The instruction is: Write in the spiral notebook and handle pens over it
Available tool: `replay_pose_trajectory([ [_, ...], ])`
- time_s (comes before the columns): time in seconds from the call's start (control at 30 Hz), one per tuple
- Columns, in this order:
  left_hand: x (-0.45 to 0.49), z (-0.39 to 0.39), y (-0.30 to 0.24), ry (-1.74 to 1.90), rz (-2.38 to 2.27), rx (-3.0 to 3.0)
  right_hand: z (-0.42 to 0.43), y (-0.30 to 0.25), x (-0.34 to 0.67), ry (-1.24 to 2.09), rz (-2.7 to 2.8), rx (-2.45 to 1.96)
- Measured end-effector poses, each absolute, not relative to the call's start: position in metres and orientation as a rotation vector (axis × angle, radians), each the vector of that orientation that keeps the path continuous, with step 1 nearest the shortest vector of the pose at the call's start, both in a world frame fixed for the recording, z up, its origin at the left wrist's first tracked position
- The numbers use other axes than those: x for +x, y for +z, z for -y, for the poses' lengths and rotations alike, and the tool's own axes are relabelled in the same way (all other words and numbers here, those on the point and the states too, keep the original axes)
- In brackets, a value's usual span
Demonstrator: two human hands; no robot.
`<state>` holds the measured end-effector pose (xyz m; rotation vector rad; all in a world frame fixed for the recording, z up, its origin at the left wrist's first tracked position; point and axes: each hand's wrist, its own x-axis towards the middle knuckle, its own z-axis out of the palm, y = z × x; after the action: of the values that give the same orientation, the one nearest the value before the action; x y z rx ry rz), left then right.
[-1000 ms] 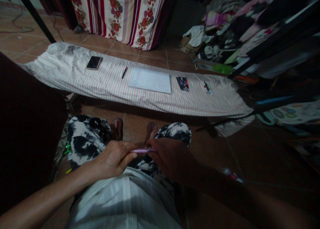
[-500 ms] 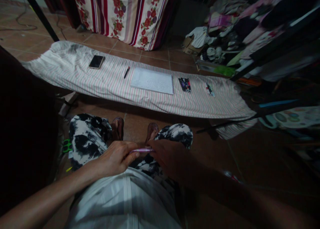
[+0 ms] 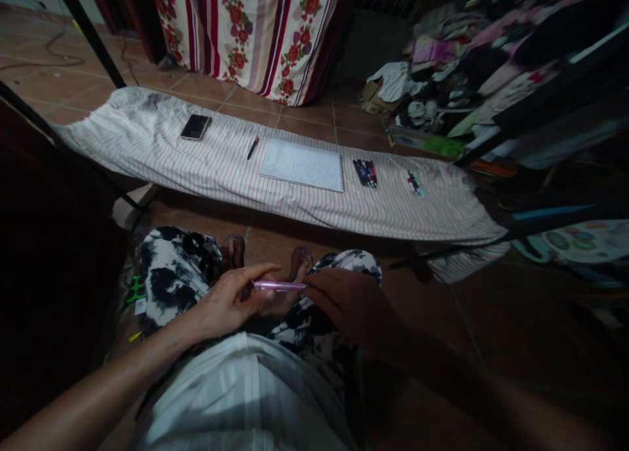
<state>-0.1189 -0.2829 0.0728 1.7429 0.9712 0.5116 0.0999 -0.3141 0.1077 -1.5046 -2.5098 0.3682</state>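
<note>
My left hand (image 3: 230, 301) grasps pen (image 3: 280, 286) at one end, level before me, probably for steadiness; right hand (image 3: 348, 300) meets other end, too dark to tell if gripping; pad (image 3: 302, 164) lies flat on cloth (image 3: 223, 169), perhaps for protection.

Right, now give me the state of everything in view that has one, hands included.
Pink pen: held off the cloth, roughly level.
Left hand: partly open at the pen's left end; grip unclear.
Right hand: closed on its right end.
Phone: lying flat, screen dark.
Dark pen: lying flat, apart from other pens.
Spiral notepad: lying flat.
Pen bunch: lying together.
Striped cloth: spread out, wrinkled.
Curtain: hanging.
</note>
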Motion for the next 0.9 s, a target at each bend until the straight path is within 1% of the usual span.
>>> replay_pose_trajectory([
  [0.13,-0.125,0.282,0.063,0.558,-0.999,1.357,0.311,0.113,0.106,0.466,2.436,-1.597],
  [0.27,-0.125,0.286,0.056,0.624,-0.970,1.167,0.310,0.113,0.107,0.469,2.419,-1.617],
  [0.43,-0.120,0.285,0.061,0.653,-0.989,1.132,0.311,0.113,0.106,0.466,2.429,-1.596],
  [0.9,-0.121,0.286,0.061,0.662,-1.000,1.267,0.312,0.114,0.107,0.421,2.431,-1.531],
])
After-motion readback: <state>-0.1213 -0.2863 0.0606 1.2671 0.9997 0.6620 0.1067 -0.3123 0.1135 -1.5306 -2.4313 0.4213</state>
